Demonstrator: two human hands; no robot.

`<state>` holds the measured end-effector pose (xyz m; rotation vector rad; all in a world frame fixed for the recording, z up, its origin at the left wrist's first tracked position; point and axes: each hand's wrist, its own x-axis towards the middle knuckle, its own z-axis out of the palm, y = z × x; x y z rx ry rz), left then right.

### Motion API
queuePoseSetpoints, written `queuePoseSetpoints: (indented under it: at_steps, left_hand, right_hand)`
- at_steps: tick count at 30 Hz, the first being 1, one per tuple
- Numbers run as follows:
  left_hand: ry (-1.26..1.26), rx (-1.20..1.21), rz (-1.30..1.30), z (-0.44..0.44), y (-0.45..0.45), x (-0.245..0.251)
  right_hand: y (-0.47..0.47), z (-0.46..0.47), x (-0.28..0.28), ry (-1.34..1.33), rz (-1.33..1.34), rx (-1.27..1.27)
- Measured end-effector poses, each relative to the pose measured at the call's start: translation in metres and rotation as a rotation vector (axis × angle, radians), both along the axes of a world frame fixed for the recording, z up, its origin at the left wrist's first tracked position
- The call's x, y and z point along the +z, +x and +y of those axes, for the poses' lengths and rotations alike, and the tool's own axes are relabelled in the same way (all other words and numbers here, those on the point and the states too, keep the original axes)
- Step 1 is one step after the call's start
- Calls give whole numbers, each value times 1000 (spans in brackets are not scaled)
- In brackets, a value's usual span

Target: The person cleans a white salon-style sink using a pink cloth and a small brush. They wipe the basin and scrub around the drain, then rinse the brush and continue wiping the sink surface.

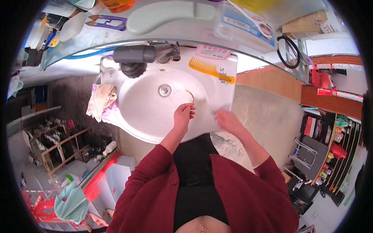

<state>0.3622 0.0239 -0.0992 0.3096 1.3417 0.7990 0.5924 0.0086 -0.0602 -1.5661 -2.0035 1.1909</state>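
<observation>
Over the right part of a white washbasin, my left hand has its fingers closed on a thin loop, perhaps a strand of hair or a band. The loop stretches towards the metal drain. My right hand is blurred at the basin's right front edge; a small greyish thing seems to be at its fingertips, too blurred to name. A yellow comb lies on the basin's back right rim. The faucet stands behind the bowl, beside a black ribbed handle, perhaps a hair dryer.
Crumpled cloths hang on the basin's left edge. A glass shelf crosses above the basin's back, holding a clear plastic box, a pale green curved object and purple-handled clippers. A black ring hangs at the shelf's right.
</observation>
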Motion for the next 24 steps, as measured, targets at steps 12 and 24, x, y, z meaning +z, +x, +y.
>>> queuePoseSetpoints:
  at_steps: [12, 24]
  left_hand:
    - [626, -158, 753, -42, 52, 23]
    - [610, 60, 505, 12, 92, -19]
  right_hand:
    - [-8, 38, 57, -344, -28, 104]
    - [-45, 115, 24, 31, -510, 452]
